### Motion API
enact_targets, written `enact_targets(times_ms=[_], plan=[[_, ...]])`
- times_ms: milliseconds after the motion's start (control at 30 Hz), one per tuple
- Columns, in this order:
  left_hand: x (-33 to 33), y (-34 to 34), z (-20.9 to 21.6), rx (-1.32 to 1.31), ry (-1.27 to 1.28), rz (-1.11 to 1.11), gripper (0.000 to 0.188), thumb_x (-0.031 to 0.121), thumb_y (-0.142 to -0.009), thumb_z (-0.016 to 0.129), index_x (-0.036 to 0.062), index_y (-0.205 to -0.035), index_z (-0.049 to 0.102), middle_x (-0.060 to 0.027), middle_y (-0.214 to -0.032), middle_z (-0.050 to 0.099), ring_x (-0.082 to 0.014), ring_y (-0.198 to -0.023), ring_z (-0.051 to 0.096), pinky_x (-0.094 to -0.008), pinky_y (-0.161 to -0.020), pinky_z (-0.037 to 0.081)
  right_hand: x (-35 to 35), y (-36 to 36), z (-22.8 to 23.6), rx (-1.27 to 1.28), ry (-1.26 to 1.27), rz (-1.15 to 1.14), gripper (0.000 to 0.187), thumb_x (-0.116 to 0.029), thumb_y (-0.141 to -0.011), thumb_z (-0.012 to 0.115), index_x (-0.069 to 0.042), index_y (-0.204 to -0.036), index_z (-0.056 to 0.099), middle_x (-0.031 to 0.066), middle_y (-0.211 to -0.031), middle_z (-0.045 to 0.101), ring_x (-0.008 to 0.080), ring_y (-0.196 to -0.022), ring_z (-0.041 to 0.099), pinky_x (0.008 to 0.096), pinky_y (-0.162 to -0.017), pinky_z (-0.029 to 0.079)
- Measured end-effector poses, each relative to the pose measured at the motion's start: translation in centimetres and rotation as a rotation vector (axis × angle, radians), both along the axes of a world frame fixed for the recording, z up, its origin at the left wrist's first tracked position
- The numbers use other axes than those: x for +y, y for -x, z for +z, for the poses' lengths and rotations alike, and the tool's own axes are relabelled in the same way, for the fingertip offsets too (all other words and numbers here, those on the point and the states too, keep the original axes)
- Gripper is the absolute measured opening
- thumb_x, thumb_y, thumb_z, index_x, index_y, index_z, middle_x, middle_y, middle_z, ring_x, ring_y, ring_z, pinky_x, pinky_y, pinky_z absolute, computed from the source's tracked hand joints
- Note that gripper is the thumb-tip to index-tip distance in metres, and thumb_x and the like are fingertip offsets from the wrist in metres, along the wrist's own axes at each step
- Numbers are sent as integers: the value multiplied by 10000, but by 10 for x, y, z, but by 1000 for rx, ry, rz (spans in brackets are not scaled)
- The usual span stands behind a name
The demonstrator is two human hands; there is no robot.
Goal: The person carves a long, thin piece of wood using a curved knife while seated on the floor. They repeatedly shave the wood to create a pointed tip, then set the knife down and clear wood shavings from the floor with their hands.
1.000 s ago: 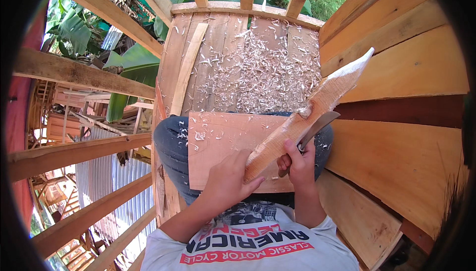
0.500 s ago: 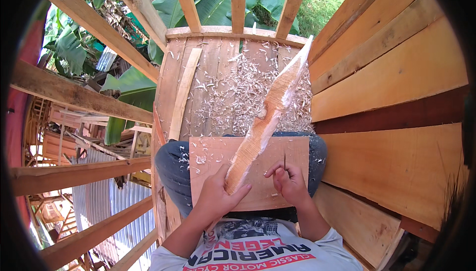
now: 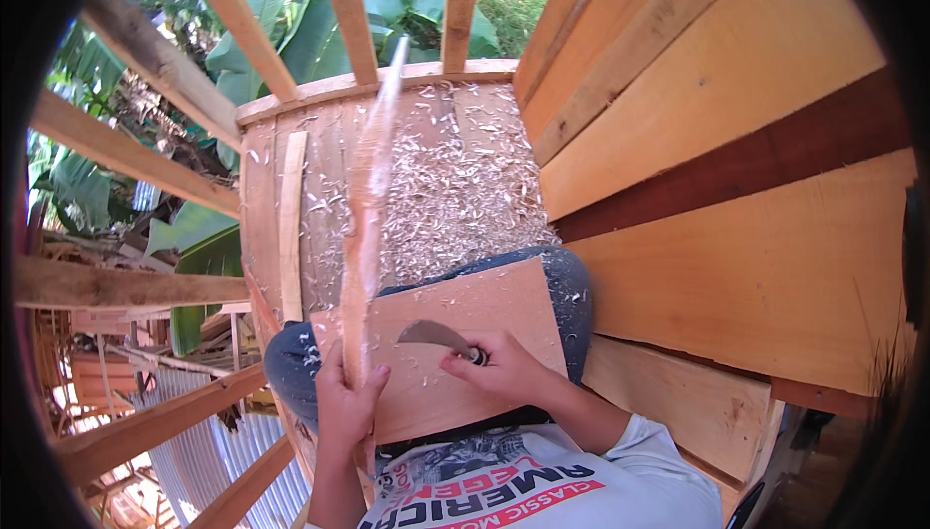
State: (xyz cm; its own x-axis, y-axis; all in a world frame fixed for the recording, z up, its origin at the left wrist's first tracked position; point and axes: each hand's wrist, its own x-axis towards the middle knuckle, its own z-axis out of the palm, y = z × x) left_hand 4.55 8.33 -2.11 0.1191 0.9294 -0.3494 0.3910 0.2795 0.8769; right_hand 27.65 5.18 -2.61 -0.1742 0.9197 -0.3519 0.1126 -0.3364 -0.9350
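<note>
My left hand (image 3: 350, 395) grips the lower end of a long, roughly carved piece of wood (image 3: 362, 229). It rises away from me, its pale pointed tip at the far edge of the floor. In my right hand (image 3: 502, 366) is a knife with a short curved blade (image 3: 431, 334), its fingers closed round the dark handle. The blade points left, toward the carved wood but apart from it. A flat wooden board (image 3: 518, 311) lies across my lap under both hands, with a few shavings on it.
Wood shavings (image 3: 455, 209) cover much of the plank floor ahead. A narrow loose strip of wood (image 3: 292, 229) lies at its left. Slatted rails (image 3: 131, 282) enclose the left and far sides, and a plank wall (image 3: 736, 287) stands close on the right. Banana leaves hang beyond the rails.
The carved wood has swung from leaning right to nearly upright and turned on its edge. My right hand has turned, bringing the knife blade into side view. The head view has shifted.
</note>
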Motion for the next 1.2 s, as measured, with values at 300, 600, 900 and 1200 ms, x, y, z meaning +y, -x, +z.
enact_targets(times_ms=[300,600,900,1200], plan=[[37,15,-4,-145,-56,232,359,310,-791,663,45,-905,449,3,-625,408,-43,-433,350,-176,-371,278,16,-17,-8,-17,74,165,270,-284,-866,679,-22,-924,655,105,-711,644,144,-610,602,302,-597,491],[47,13,-1,-60,251,28,477,284,-744,747,15,-1083,545,10,-756,506,-52,-618,475,-189,-546,387,21,-16,0,-64,-27,25,349,-355,-844,694,-9,-868,658,162,-685,633,283,-618,641,340,-528,469],[13,-1,6,-138,307,-376,622,196,-730,713,-37,-1265,496,-110,-1037,637,-160,-985,562,-312,-884,432,32,-35,3,-852,-399,-92,516,-546,-778,676,-49,-653,625,122,-568,591,311,-526,614,388,-479,472],[18,-18,17,-124,224,-420,574,178,-747,680,-44,-1240,488,-154,-997,642,-174,-939,594,-315,-844,459,21,-18,5,-763,-427,-1,546,-588,-691,721,-77,-575,567,98,-511,531,301,-494,589,371,-448,443]])
